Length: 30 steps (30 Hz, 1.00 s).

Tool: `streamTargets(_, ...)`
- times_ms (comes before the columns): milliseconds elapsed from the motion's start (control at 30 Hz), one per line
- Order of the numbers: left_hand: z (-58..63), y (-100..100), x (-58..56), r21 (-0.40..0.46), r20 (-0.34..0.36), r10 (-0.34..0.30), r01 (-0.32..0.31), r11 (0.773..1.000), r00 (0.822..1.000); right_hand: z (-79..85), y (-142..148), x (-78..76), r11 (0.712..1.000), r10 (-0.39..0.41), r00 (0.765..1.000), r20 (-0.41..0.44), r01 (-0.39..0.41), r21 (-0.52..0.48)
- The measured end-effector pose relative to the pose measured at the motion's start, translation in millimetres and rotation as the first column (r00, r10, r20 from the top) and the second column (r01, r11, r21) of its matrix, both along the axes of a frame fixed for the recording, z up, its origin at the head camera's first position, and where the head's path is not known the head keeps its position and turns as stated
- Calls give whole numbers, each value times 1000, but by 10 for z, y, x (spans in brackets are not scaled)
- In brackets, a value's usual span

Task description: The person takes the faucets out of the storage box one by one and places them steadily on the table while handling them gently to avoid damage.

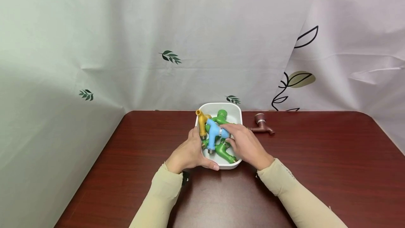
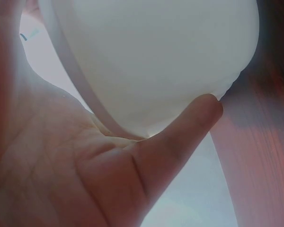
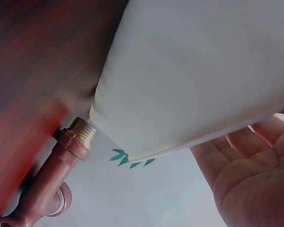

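Observation:
A white plastic tub [image 1: 228,166] stands near the table's far edge with several water taps in it. My left hand [image 1: 190,152] holds its near left corner, thumb along the front wall and fingers up the left side. In the left wrist view that thumb [image 2: 180,127] lies against the tub's outer wall [image 2: 170,56]. Over the tub, my right hand [image 1: 248,147] pinches the ribbed knob of a light blue tap [image 1: 213,134], which lies on top of green taps [image 1: 223,152]. Against the left rim leans a yellow tap [image 1: 202,124]. The right wrist view hides the fingertips behind the tub.
Just right of the tub, a brown tap [image 1: 261,125] lies on the dark red wooden table [image 1: 316,164]; its brass threaded end [image 3: 83,130] shows in the right wrist view. A pale curtain [image 1: 202,38] with leaf prints hangs behind the table's far edge.

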State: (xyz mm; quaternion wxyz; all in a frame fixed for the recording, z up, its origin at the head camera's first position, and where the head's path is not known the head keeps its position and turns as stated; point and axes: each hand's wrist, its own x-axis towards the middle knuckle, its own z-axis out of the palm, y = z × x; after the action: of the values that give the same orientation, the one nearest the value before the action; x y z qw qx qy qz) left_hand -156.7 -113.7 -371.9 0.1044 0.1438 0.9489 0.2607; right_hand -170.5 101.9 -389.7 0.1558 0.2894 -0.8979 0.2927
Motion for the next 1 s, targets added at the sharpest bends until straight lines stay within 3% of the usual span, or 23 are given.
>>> streamTargets(1000, 16, 5, 3, -8, 8, 6, -6, 1000, 1000, 165, 254, -30, 992, -107, 994, 10, 107, -70)
